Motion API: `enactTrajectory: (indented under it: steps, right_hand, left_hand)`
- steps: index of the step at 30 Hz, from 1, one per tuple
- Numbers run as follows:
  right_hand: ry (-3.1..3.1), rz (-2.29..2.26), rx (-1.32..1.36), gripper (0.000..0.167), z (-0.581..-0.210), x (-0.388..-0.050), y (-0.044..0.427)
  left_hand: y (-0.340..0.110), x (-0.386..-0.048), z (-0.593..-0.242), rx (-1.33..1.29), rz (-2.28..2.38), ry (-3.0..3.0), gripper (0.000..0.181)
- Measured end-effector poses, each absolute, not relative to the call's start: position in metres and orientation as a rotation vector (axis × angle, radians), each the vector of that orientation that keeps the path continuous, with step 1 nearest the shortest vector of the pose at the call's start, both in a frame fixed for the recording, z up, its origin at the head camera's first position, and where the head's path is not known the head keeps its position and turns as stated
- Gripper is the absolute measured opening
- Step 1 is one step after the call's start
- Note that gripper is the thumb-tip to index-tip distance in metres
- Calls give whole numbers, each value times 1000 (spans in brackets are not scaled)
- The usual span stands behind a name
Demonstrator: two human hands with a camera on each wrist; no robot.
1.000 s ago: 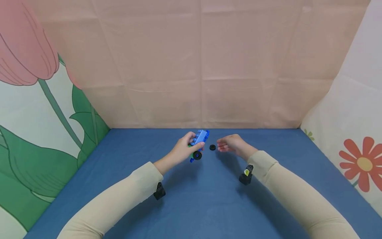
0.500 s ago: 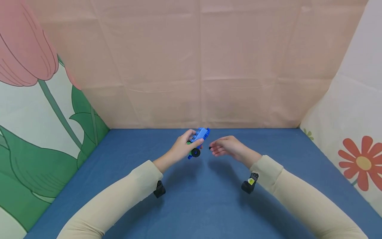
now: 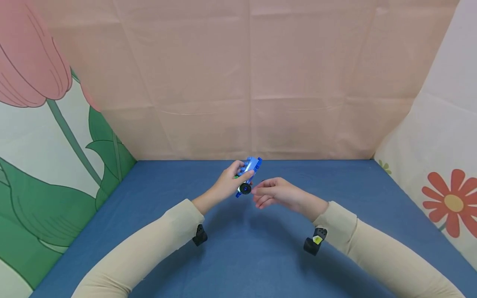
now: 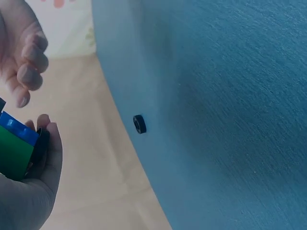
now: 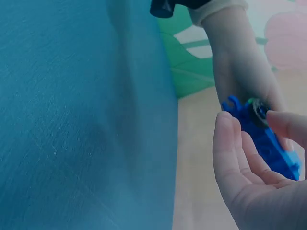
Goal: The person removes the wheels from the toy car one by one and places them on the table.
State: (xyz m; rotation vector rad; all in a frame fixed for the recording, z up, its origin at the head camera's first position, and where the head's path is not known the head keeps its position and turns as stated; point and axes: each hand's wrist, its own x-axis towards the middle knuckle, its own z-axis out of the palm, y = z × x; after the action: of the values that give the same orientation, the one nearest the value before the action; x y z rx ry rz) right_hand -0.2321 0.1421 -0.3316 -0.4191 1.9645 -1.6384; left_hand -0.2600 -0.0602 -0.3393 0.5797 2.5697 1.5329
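My left hand (image 3: 228, 182) holds a toy car (image 3: 252, 164) of blue and green building bricks above the table, thumb across its side. A black wheel (image 3: 244, 188) sits on the car's near end. Close to that wheel is my right hand (image 3: 277, 192), its fingers loosely bent and holding nothing. In the right wrist view the thumb (image 5: 288, 125) overlaps the wheel's edge; whether it touches cannot be told. A loose black tyre (image 4: 139, 124) stands out in the left wrist view, on the table; the right hand mostly hides it in the head view.
The blue table (image 3: 238, 256) meets a beige cloth backdrop (image 3: 246, 82) at its far edge. Flower-printed cloths hang at the left (image 3: 48, 198) and right (image 3: 443, 136). Wrist cameras are strapped to the left sleeve (image 3: 200, 235) and right sleeve (image 3: 315, 241).
My right hand has moved left and nearer to me, passing in front of the loose tyre and up to the car's wheel. The left hand has raised the car slightly.
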Motion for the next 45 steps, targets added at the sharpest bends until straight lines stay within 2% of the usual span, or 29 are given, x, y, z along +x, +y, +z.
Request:
enactTrajectory:
  steps: [3, 16, 29, 45]
  right_hand:
    - [2011, -1589, -470, 45, -331, -229, 136]
    - [2154, -1518, -636, 32, -337, -228, 123]
    - [2368, -1301, -716, 36, -333, -225, 117]
    - [2458, -1093, -733, 39, -320, -226, 114]
  left_hand:
    - [-59, -260, -339, 604, 1518, 2583, 50]
    - [-53, -257, -337, 648, 1484, 2573, 48]
    - [-54, -255, -333, 679, 1434, 2549, 39]
    - [-56, -260, -330, 690, 1339, 2541, 43]
